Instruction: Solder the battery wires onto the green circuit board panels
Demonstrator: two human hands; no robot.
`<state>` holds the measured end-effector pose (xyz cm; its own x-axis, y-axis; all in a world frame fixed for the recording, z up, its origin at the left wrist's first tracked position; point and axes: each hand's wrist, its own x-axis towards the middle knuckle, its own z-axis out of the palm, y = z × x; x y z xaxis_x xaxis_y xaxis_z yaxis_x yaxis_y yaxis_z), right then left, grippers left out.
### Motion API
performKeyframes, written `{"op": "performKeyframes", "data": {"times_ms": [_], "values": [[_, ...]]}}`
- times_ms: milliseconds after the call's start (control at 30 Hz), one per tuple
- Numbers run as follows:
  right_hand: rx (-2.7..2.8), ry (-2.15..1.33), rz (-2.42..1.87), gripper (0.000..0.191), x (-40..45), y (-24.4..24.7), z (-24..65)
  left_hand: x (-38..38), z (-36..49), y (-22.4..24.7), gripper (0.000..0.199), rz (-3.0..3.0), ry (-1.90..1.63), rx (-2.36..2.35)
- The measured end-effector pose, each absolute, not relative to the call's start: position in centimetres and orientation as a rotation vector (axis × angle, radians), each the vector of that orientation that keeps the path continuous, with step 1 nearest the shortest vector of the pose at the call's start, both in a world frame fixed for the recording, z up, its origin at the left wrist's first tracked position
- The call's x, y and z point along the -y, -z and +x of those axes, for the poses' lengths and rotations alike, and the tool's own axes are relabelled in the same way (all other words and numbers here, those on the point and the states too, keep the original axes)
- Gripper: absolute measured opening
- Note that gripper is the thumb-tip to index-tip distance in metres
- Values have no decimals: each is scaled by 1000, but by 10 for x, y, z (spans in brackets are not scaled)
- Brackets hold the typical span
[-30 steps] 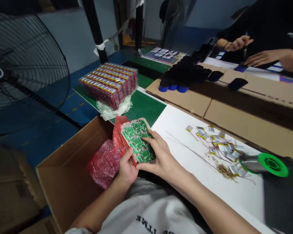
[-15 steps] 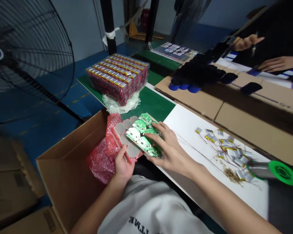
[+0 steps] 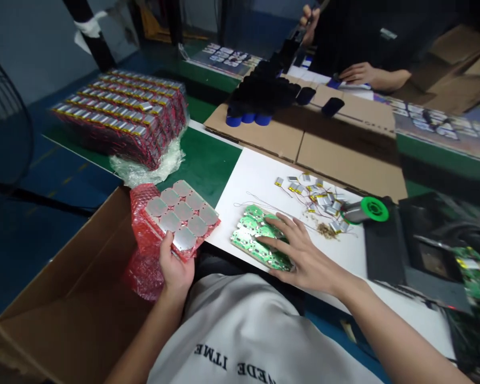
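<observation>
My left hand (image 3: 178,266) grips the near edge of a stack of circuit board panels, thumb on top; the upper panel (image 3: 183,214) shows rows of rounded grey-green boards. Red bubble wrap (image 3: 146,261) lies beneath and beside that stack. Over the front edge of the white tabletop, my right hand (image 3: 300,253) holds a green circuit board panel (image 3: 256,237), its fingers spread across the populated face and the thumb by the near edge. Whether this panel touches the tabletop, I cannot tell.
A cardboard box (image 3: 72,309) stands open at my left. Behind it sits a block of wired battery cells (image 3: 124,112). Loose small batteries (image 3: 324,200) and a solder spool (image 3: 364,209) lie on the white tabletop (image 3: 240,181). Across the table, a co-worker's hand (image 3: 358,73) rests near black-and-blue cylinders.
My right hand has moved the green panel rightward, away from the stack in my left hand, uncovering the grey-green panel there. The view has turned to the right.
</observation>
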<state>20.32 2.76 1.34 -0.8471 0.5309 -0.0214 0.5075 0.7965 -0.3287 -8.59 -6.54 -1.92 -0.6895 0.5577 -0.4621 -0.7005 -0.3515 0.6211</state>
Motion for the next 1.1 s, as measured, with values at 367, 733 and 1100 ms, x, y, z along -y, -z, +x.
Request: {"op": "performKeyframes", "data": {"times_ms": [367, 733, 1100], "values": [[2857, -443, -842, 56, -29, -2, 186, 59, -82, 9, 39, -206, -2100, -1086], [2623, -586, -611, 45, -27, -26, 114, 73, -76, 6, 43, -230, -2051, -1054], [1876, -1433, -949, 36, -47, -47, 45, 92, -72, 10, 39, -319, -2000, -1171]]}}
